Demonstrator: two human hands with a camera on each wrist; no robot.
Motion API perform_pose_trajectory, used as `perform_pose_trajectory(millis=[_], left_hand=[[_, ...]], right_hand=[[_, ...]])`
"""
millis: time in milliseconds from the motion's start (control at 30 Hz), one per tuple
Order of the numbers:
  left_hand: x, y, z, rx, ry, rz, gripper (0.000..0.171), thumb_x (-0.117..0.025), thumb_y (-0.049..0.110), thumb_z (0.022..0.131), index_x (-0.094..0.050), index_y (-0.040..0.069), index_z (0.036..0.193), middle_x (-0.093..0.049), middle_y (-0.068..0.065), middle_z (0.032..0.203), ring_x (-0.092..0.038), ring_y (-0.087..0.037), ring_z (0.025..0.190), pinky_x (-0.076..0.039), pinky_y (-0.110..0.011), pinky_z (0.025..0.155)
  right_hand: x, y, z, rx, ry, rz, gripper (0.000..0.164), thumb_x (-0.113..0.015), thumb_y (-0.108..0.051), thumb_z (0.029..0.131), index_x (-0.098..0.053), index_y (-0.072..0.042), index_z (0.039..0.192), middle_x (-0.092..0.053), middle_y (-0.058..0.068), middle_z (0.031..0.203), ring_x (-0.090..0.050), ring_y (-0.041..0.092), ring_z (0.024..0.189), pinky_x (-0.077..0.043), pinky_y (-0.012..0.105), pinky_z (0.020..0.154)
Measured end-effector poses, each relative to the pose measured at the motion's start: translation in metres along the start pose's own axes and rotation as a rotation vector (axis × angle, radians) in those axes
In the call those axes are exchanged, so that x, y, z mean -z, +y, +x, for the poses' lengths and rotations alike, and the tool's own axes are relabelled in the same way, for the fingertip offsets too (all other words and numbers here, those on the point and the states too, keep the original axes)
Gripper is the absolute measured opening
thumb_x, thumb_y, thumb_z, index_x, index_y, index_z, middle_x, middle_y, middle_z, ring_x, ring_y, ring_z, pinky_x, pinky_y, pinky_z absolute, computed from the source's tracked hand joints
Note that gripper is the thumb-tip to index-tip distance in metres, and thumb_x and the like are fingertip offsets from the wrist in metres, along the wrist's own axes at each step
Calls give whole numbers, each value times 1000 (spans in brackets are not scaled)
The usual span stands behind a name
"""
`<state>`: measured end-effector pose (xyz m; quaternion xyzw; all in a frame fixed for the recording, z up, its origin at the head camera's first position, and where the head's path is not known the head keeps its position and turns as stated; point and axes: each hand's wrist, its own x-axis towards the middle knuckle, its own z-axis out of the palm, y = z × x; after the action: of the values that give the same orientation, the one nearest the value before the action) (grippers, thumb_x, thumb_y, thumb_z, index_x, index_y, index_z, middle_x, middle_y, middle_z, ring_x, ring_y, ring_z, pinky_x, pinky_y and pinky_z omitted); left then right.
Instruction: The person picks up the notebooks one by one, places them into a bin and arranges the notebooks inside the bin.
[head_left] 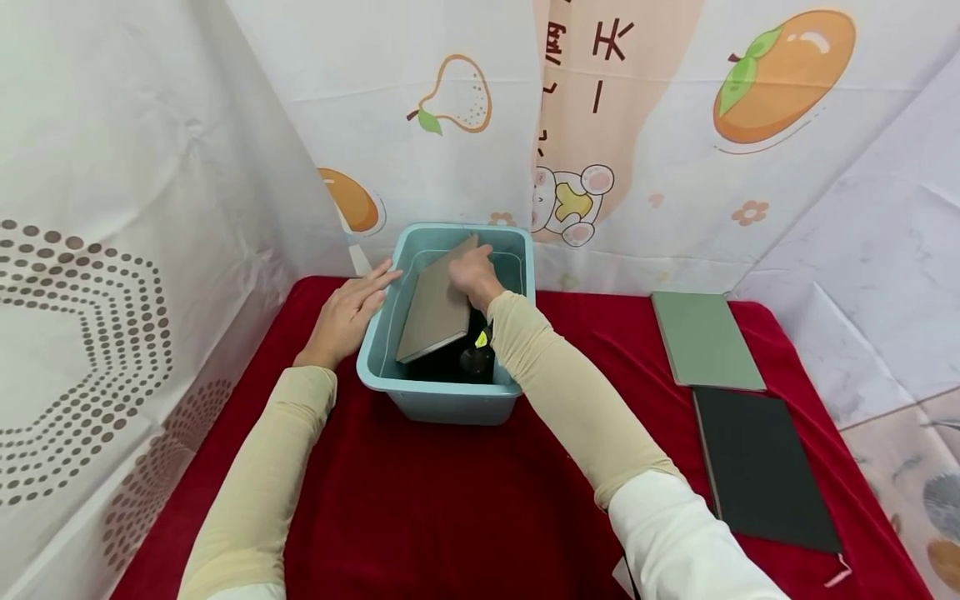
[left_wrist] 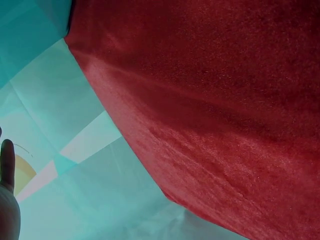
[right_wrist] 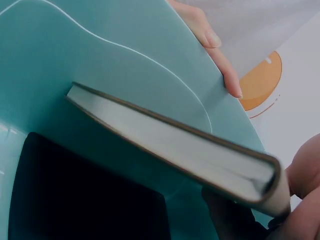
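Note:
A grey-brown hardcover notebook [head_left: 437, 302] stands tilted inside a light blue plastic tub [head_left: 435, 387]. My right hand [head_left: 472, 273] grips the notebook by its upper right edge, with the thumb and fingers on either side of the spine in the right wrist view. Its white page block [right_wrist: 170, 145] faces that camera. My left hand [head_left: 348, 315] rests against the tub's left rim, fingers extended; two of its fingers [right_wrist: 227, 75] show over the rim in the right wrist view. A flat black thing [right_wrist: 90, 195] lies on the tub's floor.
Toward the right of the red cloth [head_left: 450, 500] lie a green notebook [head_left: 705, 340] and, nearer, a black notebook [head_left: 765, 467] with a pink ribbon. Printed white curtains [head_left: 360, 108] hang behind the tub and along both sides.

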<state>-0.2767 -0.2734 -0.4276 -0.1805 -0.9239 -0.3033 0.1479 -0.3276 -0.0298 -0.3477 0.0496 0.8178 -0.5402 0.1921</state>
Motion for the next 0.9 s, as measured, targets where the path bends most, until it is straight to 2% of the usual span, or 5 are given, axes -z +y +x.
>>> perform_pose_trajectory(millis=[67, 200, 300, 633, 900], left_hand=[[0, 1, 1, -3, 4, 0, 43, -36, 46, 109, -44, 48, 151, -34, 19, 164, -47, -27, 143, -36, -59, 118], [1, 2, 2, -12, 13, 2, 43, -36, 44, 109, -45, 46, 151, -35, 19, 164, -48, -27, 142, -36, -58, 118], [1, 2, 4, -24, 16, 8, 43, -36, 43, 110, -46, 45, 151, -34, 19, 164, -48, -28, 141, -36, -58, 117], [-2, 2, 2, -31, 13, 8, 43, -37, 43, 109, -47, 42, 151, -35, 18, 164, -48, -28, 142, -37, -58, 117], [-2, 3, 0, -25, 17, 7, 43, -37, 43, 109, -47, 44, 151, -35, 19, 164, -48, -27, 142, -37, -58, 117]], right_hand=[[0, 1, 1, 11, 12, 2, 79, -35, -13, 105, 22, -5, 160, -49, 27, 143, -54, 33, 124, -46, 39, 98], [1, 1, 3, 24, 22, 16, 81, -36, -15, 105, 21, -4, 160, -44, 28, 148, -52, 33, 130, -46, 43, 110], [3, 2, 6, 14, 26, 23, 80, -36, -17, 105, 22, -5, 160, -41, 28, 151, -50, 33, 134, -44, 44, 114], [6, 9, 10, -19, 7, -8, 78, -32, -24, 108, 24, -8, 160, -37, 27, 158, -42, 33, 146, -40, 43, 119], [3, 13, 8, 2, -6, -71, 81, -36, -20, 106, 23, -7, 160, -39, 31, 156, -50, 38, 137, -44, 46, 114]])
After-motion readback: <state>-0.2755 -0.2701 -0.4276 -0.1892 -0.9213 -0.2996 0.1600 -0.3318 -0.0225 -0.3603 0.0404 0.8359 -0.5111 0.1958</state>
